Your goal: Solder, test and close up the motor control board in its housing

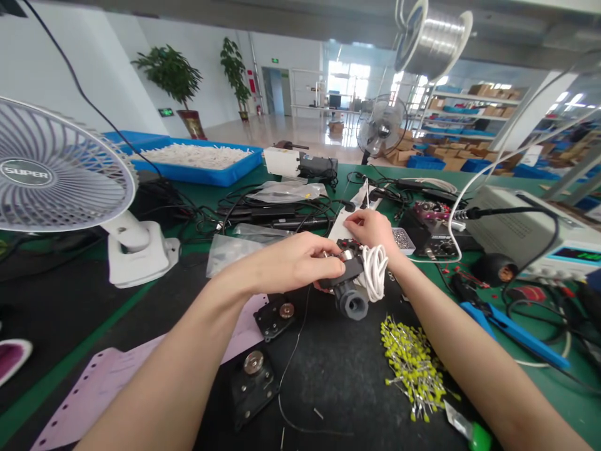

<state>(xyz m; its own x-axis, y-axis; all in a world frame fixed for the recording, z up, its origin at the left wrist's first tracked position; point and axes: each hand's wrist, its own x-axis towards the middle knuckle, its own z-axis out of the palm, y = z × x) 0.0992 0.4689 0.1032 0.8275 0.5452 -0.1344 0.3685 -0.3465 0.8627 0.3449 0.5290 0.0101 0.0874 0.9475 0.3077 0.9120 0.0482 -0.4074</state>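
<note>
My left hand (300,263) is closed around a black valve assembly (350,293) with a grey threaded pipe end, held just above the black mat. A coil of white cable (375,270) hangs on the assembly's right side. My right hand (370,227) reaches over behind it, fingers pinched on a small part at the top of the assembly; what it pinches is too small to name. Two black plates with metal discs (253,376) lie on the mat below my left forearm.
A pile of yellow LEDs (413,363) lies at right, with blue cutters (511,329) beyond. A white desk fan (56,175) stands left. A blue tray of white parts (197,160), tangled black cables, a soldering station (530,232) and a solder spool (434,37) ring the bench.
</note>
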